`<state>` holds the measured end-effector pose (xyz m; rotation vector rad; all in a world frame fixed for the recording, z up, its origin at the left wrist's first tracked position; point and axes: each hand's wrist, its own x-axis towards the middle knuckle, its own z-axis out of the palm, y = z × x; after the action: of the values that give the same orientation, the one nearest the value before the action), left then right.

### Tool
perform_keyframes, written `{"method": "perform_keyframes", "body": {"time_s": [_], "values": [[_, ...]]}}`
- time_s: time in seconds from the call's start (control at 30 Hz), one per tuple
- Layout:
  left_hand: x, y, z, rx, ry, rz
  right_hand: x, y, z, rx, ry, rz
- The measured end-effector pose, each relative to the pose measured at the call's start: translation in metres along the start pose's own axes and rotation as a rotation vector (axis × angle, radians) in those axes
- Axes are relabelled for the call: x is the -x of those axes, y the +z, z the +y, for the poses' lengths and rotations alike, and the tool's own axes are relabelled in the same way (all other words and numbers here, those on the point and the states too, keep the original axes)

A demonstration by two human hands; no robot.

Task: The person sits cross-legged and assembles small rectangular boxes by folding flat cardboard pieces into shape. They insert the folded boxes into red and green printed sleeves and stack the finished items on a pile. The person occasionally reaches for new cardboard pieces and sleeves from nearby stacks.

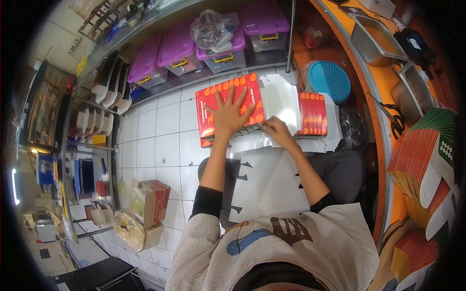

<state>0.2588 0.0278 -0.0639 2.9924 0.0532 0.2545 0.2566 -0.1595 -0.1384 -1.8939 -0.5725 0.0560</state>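
A stack of red printed cardboard sheets, folded-box blanks by their look (206,128), lies in front of me. My left hand (229,114) rests flat on top of it, fingers spread. At the stack's lower right corner is my right hand (277,131), its fingers curled together against the edge; what they pinch is hidden. White flaps (281,94) stick out between this stack and a second pile of red and white box blanks (313,114) on the right. A large white sheet (264,182) with dark cut-like marks lies across my lap.
Purple-lidded storage boxes (177,46) stand on a low shelf ahead. A blue round lid (329,80) lies beyond the right pile. On the orange counter at right are scissors (395,119), metal trays (378,41) and stacked cartons (417,157). Cardboard boxes (151,201) sit on the tiled floor at left.
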Motion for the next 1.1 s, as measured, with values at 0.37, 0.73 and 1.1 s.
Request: {"method": "perform_keyframes", "body": {"time_s": [0.37,0.73,1.1], "values": [[0.003,-0.004,-0.003,-0.01,-0.007,-0.011,-0.065,-0.034,0.006,-0.396,0.17,0.012],[0.001,0.001,0.0,-0.003,0.009,0.013,-0.119,0.019,0.052,-0.367,0.304,0.759],[0.016,-0.019,0.002,0.077,0.03,0.225,0.071,0.037,-0.033,-0.369,0.306,0.416]]}}
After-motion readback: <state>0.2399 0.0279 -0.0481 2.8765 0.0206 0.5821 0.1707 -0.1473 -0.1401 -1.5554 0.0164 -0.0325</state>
